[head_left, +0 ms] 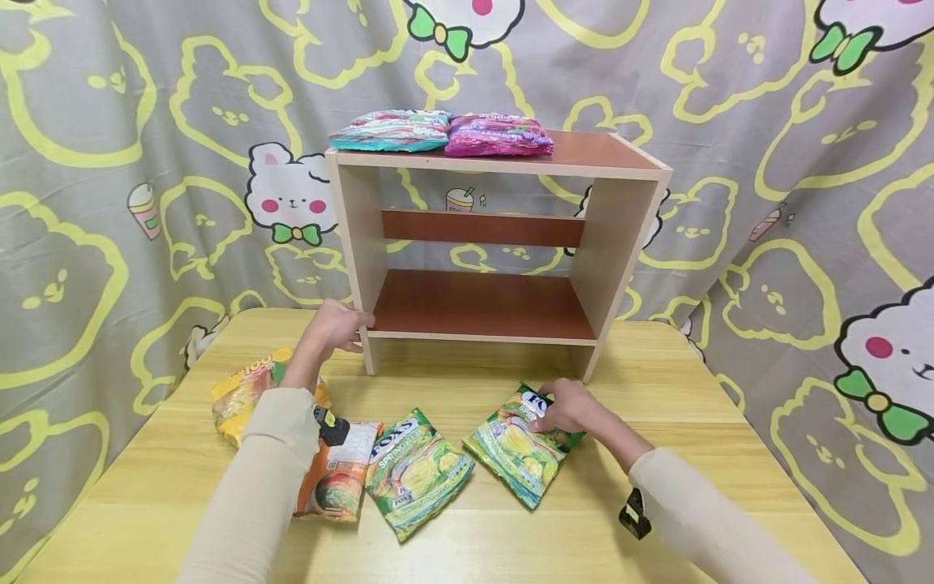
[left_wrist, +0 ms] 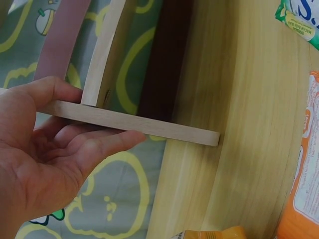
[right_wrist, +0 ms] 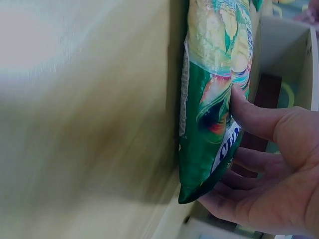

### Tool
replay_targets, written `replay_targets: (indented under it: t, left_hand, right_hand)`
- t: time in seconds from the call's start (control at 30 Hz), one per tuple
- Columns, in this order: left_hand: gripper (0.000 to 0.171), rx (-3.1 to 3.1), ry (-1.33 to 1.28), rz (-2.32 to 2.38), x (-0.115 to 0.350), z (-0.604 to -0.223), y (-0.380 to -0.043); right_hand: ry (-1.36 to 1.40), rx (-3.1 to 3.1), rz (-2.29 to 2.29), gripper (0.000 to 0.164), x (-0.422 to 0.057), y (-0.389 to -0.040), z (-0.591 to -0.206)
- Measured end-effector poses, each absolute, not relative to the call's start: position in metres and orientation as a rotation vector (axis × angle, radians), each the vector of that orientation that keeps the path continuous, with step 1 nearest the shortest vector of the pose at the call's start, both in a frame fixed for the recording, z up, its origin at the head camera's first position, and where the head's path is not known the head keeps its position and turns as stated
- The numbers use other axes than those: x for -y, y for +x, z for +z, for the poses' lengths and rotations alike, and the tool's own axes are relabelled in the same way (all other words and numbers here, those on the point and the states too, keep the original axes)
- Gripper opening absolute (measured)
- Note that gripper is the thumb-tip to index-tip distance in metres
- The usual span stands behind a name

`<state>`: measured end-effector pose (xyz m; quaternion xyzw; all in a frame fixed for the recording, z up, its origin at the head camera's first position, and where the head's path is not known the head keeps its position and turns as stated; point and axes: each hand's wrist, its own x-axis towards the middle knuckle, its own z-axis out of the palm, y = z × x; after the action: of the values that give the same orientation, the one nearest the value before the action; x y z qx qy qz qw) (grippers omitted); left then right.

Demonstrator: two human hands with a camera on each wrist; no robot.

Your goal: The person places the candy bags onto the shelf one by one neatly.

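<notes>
Head view: my right hand (head_left: 567, 407), the nearer, pinches a green packet (head_left: 515, 446) lying to its left. My left hand (head_left: 332, 326) grips the shelf (head_left: 481, 304).

The left hand (head_left: 334, 326) grips and the right hand (head_left: 566, 407) pinches, both arms (head_left: 255, 478) stretched forward, well apart.

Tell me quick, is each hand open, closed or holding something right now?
Left hand: closed, gripping the shelf's left side panel.
Right hand: closed, holding the rightmost green bag.
</notes>
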<state>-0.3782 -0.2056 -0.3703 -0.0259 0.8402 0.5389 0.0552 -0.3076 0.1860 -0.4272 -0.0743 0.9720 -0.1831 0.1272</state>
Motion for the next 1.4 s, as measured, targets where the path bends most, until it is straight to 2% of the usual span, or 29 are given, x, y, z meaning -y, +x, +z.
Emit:
replay_targets:
  t: [0.43, 0.73, 0.9, 0.97, 1.27, 1.4]
  left_hand:
    - [0.04, -2.55, -0.078, 1.634, 0.205, -0.372, -0.379]
    - [0.04, -2.547, -0.09, 1.618, 0.204, -0.372, -0.38]
    - [0.041, -2.543, -0.074, 1.622, 0.203, -0.37, -0.379]
    - [0.041, -2.547, -0.075, 1.62, 0.204, -0.37, -0.379]
    - [0.04, -2.545, -0.079, 1.626, 0.205, -0.37, -0.378]
    - [0.04, -2.538, -0.084, 1.642, 0.206, -0.371, -0.378]
  right_hand:
    - [-0.125, -2.849, -0.538, 0.072, -0.212, -0.323, -0.43]
    - [-0.133, -2.926, -0.374, 0.076, -0.203, -0.31, -0.423]
    - [-0.175, -2.95, -0.216, 0.045, -0.194, -0.3, -0.405]
    - [-0.216, -2.942, -0.158, 0.042, -0.19, -0.298, -0.4]
    - [-0.233, -2.859, -0.089, 0.06, -0.174, -0.292, -0.407]
    - [-0.265, -2.891, -0.021, 0.061, -0.167, -0.292, -0.412]
